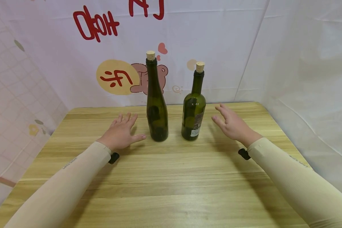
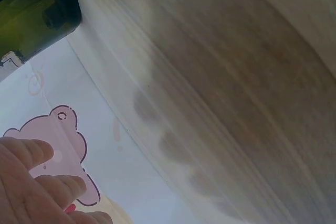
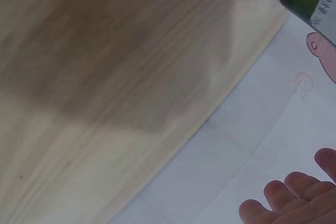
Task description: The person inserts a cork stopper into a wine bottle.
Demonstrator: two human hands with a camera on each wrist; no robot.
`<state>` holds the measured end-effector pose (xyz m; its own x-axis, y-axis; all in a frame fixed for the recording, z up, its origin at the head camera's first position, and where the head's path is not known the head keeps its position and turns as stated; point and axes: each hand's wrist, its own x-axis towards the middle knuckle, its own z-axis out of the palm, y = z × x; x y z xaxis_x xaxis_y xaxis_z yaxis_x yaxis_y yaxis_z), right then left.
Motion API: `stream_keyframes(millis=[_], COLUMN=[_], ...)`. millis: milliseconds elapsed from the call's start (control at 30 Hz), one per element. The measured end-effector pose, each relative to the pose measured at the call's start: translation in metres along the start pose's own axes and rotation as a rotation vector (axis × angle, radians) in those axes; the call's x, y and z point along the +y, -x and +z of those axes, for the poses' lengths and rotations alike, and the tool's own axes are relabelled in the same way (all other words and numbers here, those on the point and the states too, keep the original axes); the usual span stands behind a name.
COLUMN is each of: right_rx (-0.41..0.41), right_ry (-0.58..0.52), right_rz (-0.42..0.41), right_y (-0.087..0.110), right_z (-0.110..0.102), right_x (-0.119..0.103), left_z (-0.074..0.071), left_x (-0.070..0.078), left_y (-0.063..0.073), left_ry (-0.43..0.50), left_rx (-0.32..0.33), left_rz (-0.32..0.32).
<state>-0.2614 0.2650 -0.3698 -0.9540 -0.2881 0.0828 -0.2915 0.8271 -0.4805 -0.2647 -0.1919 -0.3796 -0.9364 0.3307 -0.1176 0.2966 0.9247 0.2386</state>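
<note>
Two green glass wine bottles stand upright side by side near the back of the table, each with a cork in its mouth. The taller left bottle (image 1: pixel 157 110) has a slim sloping neck and a cork (image 1: pixel 150 55). Its shorter neighbour, the right bottle (image 1: pixel 191 104), has square shoulders, a dark label with a white strip, and a cork (image 1: pixel 200 66). My left hand (image 1: pixel 121 133), fingers spread, hovers left of the taller bottle, thumb pointing toward it. To the right of the shorter bottle, my right hand (image 1: pixel 231 124) is held above the table with fingers extended. Neither hand holds anything.
The wooden table (image 1: pixel 159 186) ends just behind the bottles at a white wall sheet (image 1: pixel 222 38) with red lettering and a pink bear. More sheeting hangs at both sides. Dark wrist devices (image 1: pixel 114 157) show under the sleeves.
</note>
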Motion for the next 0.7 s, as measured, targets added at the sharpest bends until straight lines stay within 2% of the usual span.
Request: stream_keyframes(millis=[267,500,700], right_rx=[-0.041,-0.071,-0.111], right_ry=[0.085,0.219,0.252], right_rz=[0.015,0.043,0.096], right_y=[0.0023,0.0023,0.0035], right_z=[0.0017,0.0051,0.0082], right_x=[0.006,0.0093,0.0108], left_z=[0.0012,0.0035,0.0047], left_x=[-0.0008,-0.0022,-0.0028], left_y=[-0.0003,-0.0005,-0.0009], left_ry=[0.01,0.011,0.008], left_rx=[-0.006,-0.006,0.0], left_rz=[-0.001,-0.005,-0.01])
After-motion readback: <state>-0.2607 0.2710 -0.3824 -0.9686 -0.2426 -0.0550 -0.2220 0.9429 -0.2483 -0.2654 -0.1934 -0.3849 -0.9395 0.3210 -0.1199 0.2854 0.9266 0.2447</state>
